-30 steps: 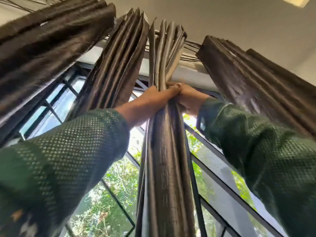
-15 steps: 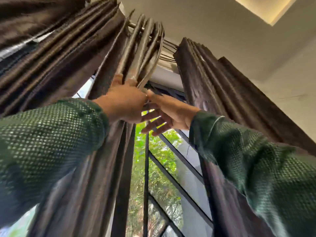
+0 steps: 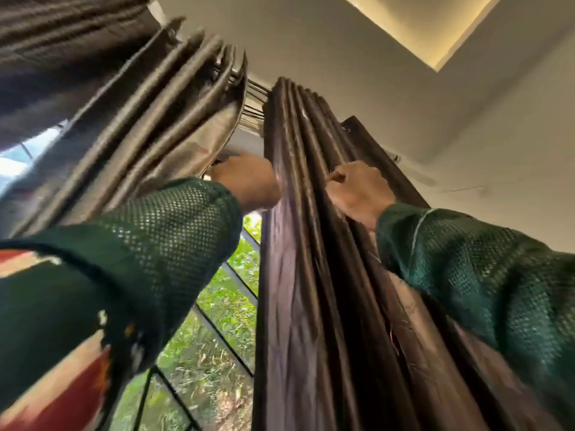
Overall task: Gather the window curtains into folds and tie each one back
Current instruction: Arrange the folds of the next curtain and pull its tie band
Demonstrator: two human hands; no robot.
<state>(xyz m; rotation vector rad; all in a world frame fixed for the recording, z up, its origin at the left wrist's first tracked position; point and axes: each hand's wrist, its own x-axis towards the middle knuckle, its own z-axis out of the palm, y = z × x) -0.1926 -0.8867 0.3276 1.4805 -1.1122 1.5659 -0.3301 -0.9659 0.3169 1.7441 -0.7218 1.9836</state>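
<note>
Reaching upward, I see my left hand point(image 3: 249, 178) and right hand point(image 3: 357, 191) each clenched on the dark brown curtain point(image 3: 298, 275) folds.

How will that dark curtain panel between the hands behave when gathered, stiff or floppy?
Probably floppy: the dark curtain hangs in long soft pleats that would likely slump if released. Its sheen suggests it may slide in a grip. The right hand curls into the folds; the left hand sits at its edge.

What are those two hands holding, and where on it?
Both the left hand and right hand grip the dark curtain high up, at its pleats' opposite sides.
</note>
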